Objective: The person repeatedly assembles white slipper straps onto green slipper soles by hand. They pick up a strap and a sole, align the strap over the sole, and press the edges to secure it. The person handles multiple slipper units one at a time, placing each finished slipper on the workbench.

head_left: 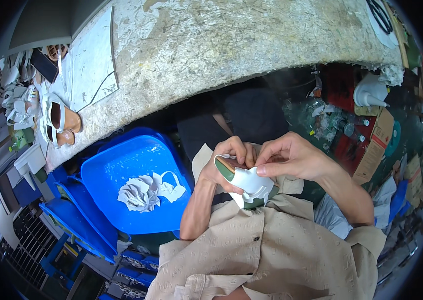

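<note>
A green shoe last [225, 171] sits in front of my chest, with a brown sole piece along its upward side. A white shoe upper [252, 186] is wrapped round it. My left hand [225, 156] is closed round the last, fingers curled over its top. With thumb and fingers together, my right hand [289, 157] pinches the edge of the white upper beside the left fingertips. Both hands hide part of the last's far side.
At left stands a blue tub [99, 172] with a stack of white upper pieces [140, 193]. The worn worktable [211, 47] carries tan-and-white shoes [61, 120] at its left edge. Plastic bottles [349, 129], a white funnel-shaped container [370, 92] and a cardboard box [374, 146] lie at right.
</note>
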Demonstrator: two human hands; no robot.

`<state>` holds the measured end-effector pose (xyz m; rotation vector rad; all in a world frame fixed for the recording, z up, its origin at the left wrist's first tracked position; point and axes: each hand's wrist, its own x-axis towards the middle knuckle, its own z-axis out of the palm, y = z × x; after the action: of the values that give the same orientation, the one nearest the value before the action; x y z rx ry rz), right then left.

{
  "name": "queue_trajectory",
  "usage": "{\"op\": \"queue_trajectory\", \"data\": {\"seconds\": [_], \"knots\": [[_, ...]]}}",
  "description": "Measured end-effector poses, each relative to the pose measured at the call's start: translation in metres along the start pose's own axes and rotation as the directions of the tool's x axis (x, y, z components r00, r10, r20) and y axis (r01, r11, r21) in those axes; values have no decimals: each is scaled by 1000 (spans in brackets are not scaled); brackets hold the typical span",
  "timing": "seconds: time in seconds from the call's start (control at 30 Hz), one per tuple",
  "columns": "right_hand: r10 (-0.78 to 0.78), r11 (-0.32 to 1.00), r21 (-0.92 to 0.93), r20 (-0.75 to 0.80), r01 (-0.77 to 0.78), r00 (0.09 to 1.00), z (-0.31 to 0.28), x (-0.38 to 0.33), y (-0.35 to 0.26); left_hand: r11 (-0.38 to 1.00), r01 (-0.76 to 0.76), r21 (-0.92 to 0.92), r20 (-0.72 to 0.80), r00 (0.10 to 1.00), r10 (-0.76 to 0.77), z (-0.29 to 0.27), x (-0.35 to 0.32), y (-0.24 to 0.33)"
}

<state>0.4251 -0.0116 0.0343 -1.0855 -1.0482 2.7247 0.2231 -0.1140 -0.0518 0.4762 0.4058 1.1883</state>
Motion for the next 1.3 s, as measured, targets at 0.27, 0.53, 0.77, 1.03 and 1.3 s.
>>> {"op": "queue_trajectory", "data": {"seconds": [0.27, 0.53, 0.77, 1.03, 1.3], "knots": [[114, 980, 156, 66, -123, 991, -8, 11, 7, 991, -69, 115, 55, 996, 63, -3, 8, -3], [124, 938, 322, 48, -133, 991, -8, 24, 20, 982, -66, 177, 150, 988, 40, -10, 15, 6], [13, 930, 363, 117, -55, 993, -1, 28, 31, 983, -175, 60, 225, 962, 158, -18, 13, 3], [-21, 906, 423, 39, 3, 999, -6, 21, 64, 981, -195, 3, 171, 966, 191, -22, 9, -2], [109, 863, 442, 309, -244, 945, -21, 55, 83, 971, -230, 68, 228, 951, 210, -17, 14, 2]]}}
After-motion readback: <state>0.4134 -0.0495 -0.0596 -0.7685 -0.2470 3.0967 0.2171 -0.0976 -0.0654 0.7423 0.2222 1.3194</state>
